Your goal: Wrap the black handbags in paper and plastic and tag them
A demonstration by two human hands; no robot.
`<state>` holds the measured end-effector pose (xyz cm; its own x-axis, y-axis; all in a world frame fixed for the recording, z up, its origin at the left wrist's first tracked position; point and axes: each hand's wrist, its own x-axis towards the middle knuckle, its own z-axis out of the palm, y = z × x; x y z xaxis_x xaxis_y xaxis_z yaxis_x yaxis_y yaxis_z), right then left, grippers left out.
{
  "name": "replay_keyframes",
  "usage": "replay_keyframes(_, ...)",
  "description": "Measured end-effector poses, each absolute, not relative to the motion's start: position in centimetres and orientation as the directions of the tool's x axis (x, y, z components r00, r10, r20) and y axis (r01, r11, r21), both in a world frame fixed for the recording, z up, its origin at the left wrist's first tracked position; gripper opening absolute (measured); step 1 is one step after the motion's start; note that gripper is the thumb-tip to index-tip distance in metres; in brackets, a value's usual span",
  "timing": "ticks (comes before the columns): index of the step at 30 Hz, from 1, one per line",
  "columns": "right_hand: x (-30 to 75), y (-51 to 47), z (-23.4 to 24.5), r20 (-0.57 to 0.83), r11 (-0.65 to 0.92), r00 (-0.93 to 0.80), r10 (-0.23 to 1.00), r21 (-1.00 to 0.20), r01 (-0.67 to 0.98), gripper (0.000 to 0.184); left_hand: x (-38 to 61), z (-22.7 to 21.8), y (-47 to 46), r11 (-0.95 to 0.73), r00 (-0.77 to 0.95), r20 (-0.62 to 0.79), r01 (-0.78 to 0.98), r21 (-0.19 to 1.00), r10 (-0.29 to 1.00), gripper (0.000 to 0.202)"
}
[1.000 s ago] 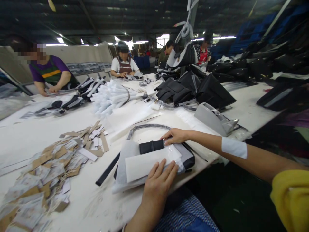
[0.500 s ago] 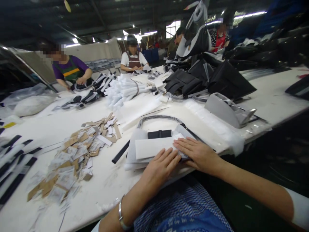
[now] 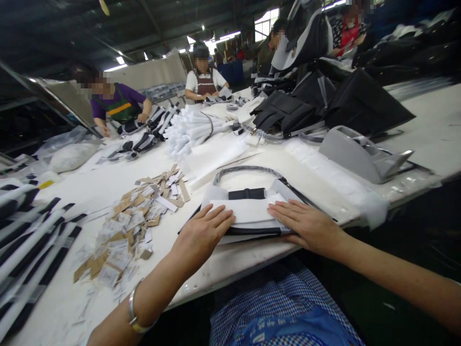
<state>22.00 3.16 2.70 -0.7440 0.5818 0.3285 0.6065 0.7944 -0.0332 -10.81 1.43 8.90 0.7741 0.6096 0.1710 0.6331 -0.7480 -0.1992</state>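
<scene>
A black handbag (image 3: 252,231) lies flat at the table's near edge, its front covered by folded white wrapping sheet (image 3: 248,210). Its handle (image 3: 248,169), wrapped in clear plastic, arches away from me. A black strap tab (image 3: 247,193) shows above the folded sheet. My left hand (image 3: 203,230) lies flat on the left side of the sheet, fingers stretched out. On the right side, my right hand (image 3: 306,222) presses down with its fingers extended. Neither hand grips anything. What lies beneath both palms is hidden.
Left of the bag is a pile of paper tags (image 3: 133,216). White-wrapped black straps (image 3: 36,259) lie farther left. Behind are bundled white rolls (image 3: 194,129), black bags (image 3: 324,105) and a grey bag piece (image 3: 360,154). Co-workers (image 3: 120,105) work across the table (image 3: 201,278).
My left hand has moved left across the wrapping, away from my right hand. The bag's black lower edge now shows between them. The whole view has shifted slightly.
</scene>
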Motion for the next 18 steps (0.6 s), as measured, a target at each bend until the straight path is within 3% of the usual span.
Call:
replay_keyframes(9,21.9,3.1,2.6,0.316,0.802,-0.755,0.575,-0.037,0.596,0.069,-12.5,5.0,0.8,-0.753,0.743,0.148,0.658,0.018,0.653,0.049)
replay_keyframes(12,22.5,4.6,3.0,0.310,0.829,-0.782,0.541,-0.040,0.558,0.071,-12.0,4.2,0.0,-0.740,0.734,0.166,0.672,-0.035,0.658,0.061)
replay_keyframes(18,23.3,8.0,4.3,0.300,0.850,-0.811,0.501,0.002,0.526,0.064,-8.7,2.0,-1.4,-0.637,0.666,0.331,0.743,-0.205,0.669,0.048)
